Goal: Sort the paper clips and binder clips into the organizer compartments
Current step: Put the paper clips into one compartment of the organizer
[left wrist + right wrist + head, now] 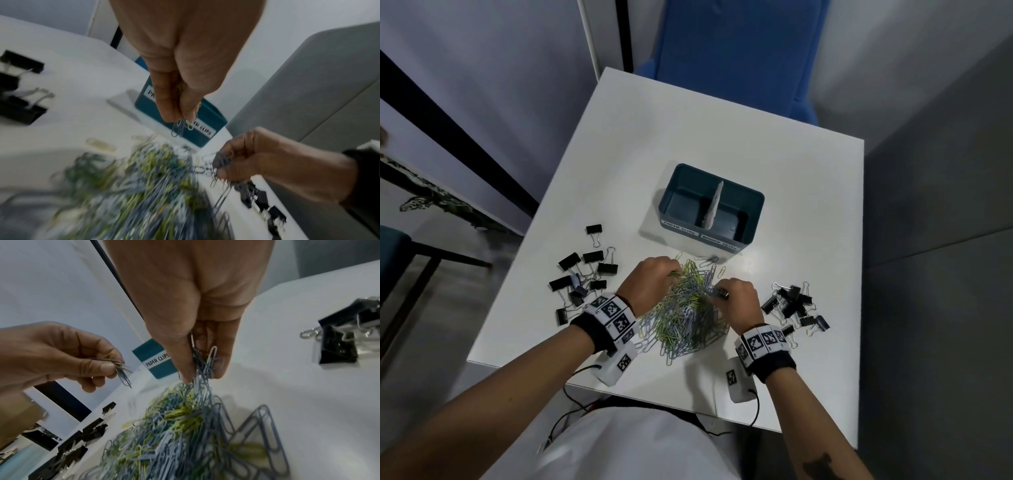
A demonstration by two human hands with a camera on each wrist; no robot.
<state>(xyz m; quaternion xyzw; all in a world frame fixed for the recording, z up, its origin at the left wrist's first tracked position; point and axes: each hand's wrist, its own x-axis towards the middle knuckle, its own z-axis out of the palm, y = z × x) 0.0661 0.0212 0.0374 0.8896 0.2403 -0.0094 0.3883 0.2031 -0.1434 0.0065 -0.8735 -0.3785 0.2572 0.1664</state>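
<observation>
A heap of blue, grey and yellow-green paper clips point(690, 311) lies mid-table, also seen in the wrist views point(144, 186) point(174, 426). My left hand point(654, 277) pinches a few paper clips point(180, 126) above the heap's far left side. My right hand point(736, 294) pinches a tangled bunch of paper clips point(202, 366) that trails down into the heap. The teal organizer point(753, 202) stands just beyond, with a white divider point(714, 205) and labels for paper clips and binder clips on its near wall. Black binder clips lie in a left group point(582, 277) and a right group point(796, 305).
The white table point(722, 137) ends close to my body, and its right edge runs near the right binder clips. A blue chair point(739, 51) stands behind the table. A few stray paper clips point(710, 262) lie between heap and organizer.
</observation>
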